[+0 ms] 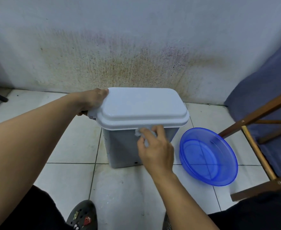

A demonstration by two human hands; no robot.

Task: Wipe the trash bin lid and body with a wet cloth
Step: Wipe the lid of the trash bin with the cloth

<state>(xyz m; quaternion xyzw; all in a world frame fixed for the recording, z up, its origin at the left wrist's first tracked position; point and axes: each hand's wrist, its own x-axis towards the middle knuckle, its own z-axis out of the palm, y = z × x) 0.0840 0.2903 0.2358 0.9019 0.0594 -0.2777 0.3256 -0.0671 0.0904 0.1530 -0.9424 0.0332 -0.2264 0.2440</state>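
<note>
So your trash bin (119, 146) is sitting upright on the white tiled floor (70, 146), close to that stained wall (136, 47), with the lid (143, 107) down flat on top of it. Your left hand (93, 100) is over at the lid's left end. The thumb is up on the back corner and the rest of the hand wraps down around the edge, so it's got a hold on the lid there. Your right hand (156, 150) is on the near side of the bin, fingers curled and pinching a small scrunched-up white cloth (139, 131). The cloth is pushed against the front face of the body, right up under the lid's overhanging rim and touching it. The two hands are well apart, one at the far left end of the lid and one at the front. Just to the right of the bin on the floor there's a see-through blue basin (203, 156). You can see the tile lines right through it, and honestly I can't tell if there's water in it. It's near the bin but not touching. Past that on the right is a wooden-framed chair (259, 112) with blue fabric, one leg coming down just behind the basin. Down at the bottom you can see your dark clog (83, 216) with little charms stuck in it, planted on the tiles in front of the bin.
</note>
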